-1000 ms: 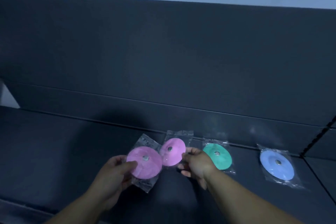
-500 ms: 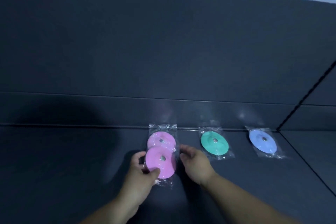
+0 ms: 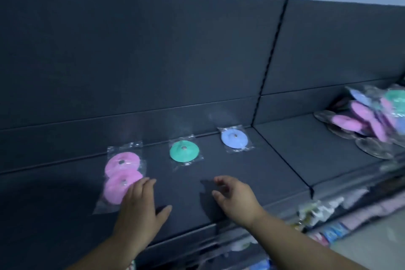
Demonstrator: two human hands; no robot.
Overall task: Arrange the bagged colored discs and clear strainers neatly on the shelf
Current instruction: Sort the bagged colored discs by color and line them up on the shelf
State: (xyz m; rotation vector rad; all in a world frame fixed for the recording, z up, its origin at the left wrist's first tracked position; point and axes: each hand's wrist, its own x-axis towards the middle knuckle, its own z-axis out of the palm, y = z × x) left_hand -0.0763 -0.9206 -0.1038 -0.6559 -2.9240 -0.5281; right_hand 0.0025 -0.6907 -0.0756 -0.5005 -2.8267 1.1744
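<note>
Two bagged pink discs lie overlapped on the dark shelf (image 3: 252, 173): the rear pink disc (image 3: 122, 161) by the back wall, the front pink disc (image 3: 119, 186) partly over it. My left hand (image 3: 140, 210) lies flat with straight fingers, its fingertips on the front pink disc's right edge. A bagged green disc (image 3: 184, 151) and a bagged blue disc (image 3: 234, 137) lie in a row to the right. My right hand (image 3: 236, 199) hovers over bare shelf, fingers loosely curled, holding nothing.
A jumbled pile of bagged discs (image 3: 372, 114) and clear strainers (image 3: 372, 149) sits on the neighbouring shelf section at the right. A slotted upright (image 3: 271, 50) divides the two sections. Lower shelves at the bottom right hold packaged goods (image 3: 317, 210).
The front pink disc has been laid down over the rear one and my left hand's grip has relaxed to flat fingers. My right hand drew back to the right. The view swung right.
</note>
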